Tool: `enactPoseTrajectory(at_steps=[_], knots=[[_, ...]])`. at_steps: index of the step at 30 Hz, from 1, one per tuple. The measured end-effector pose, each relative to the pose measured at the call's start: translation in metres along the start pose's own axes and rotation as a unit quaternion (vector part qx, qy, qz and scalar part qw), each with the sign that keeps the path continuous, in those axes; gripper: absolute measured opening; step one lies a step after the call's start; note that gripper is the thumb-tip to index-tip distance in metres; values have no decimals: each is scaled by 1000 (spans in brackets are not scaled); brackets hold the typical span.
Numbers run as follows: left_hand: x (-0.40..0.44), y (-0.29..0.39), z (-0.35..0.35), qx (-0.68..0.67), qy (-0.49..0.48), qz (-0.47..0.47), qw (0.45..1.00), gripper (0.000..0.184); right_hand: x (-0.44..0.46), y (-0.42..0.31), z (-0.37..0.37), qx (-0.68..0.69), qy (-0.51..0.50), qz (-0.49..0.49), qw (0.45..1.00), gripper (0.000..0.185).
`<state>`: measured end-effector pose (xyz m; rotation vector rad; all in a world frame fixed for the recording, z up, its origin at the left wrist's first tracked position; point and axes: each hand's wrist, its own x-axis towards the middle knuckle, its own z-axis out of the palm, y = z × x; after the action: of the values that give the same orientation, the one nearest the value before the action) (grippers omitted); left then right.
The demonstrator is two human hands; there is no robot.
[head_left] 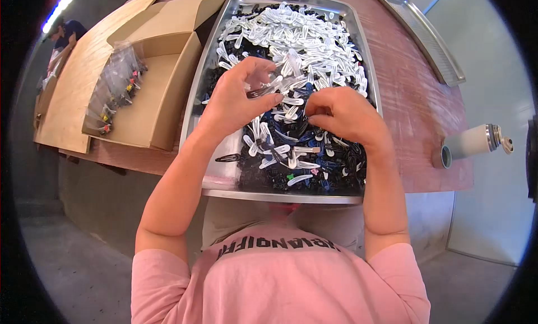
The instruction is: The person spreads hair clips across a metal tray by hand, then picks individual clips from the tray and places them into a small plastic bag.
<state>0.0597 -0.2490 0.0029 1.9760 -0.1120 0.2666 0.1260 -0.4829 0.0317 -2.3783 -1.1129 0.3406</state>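
Note:
A metal tray (283, 199) holds a heap of snap hair clips, white ones (302, 35) piled at the far side and black and dark blue ones (342, 161) nearer me. My left hand (238, 97) is over the tray's middle, fingers and thumb curled around a few pale, shiny hair clips (266, 89); whether clear plastic wraps them I cannot tell. Just to its right, my right hand (350, 117) hovers low over the dark clips with its fingers pinched together. What lies between those fingertips is hidden. A few white clips (280, 150) lie scattered on the dark ones.
On the left stands an open cardboard box (168, 94) with clear plastic bags (120, 77) of small colourful items. A second metal tray (420, 35) lies at the far right. Near the right edge are a thermos flask (471, 142) and cup (443, 157). Another person (67, 35) is at far left.

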Motion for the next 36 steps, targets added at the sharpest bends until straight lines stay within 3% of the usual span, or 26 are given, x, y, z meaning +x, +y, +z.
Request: enactPoseTrajectory(at_steps=[9, 16, 18, 21, 24, 28, 30, 36], knots=[[-1, 2, -1, 41, 15, 19, 999, 50, -14, -20, 16, -167, -49, -13, 985, 23], [-1, 0, 0, 39, 7, 27, 999, 48, -8, -17, 24, -142, -72, -42, 986, 19], [-1, 0, 0, 40, 10, 30, 999, 47, -2, -16, 20, -99, -120, 10, 988, 18], [-1, -1, 0, 40, 14, 35, 999, 46, 2, -1, 22, -38, -89, -38, 995, 18], [0, -2, 0, 40, 13, 36, 998, 46, 3, 1, 18, 15, -102, -27, 994, 19], [0, -1, 0, 38, 14, 20, 999, 46, -8, -7, 24, -26, -66, -88, 994, 18], [0, -2, 0, 43, 19, 31, 998, 46, -9, -18, 26, -126, -67, -31, 989, 17], [0, 0, -1, 46, 15, 25, 999, 47, 0, -7, 24, -86, -79, -13, 993, 16]])
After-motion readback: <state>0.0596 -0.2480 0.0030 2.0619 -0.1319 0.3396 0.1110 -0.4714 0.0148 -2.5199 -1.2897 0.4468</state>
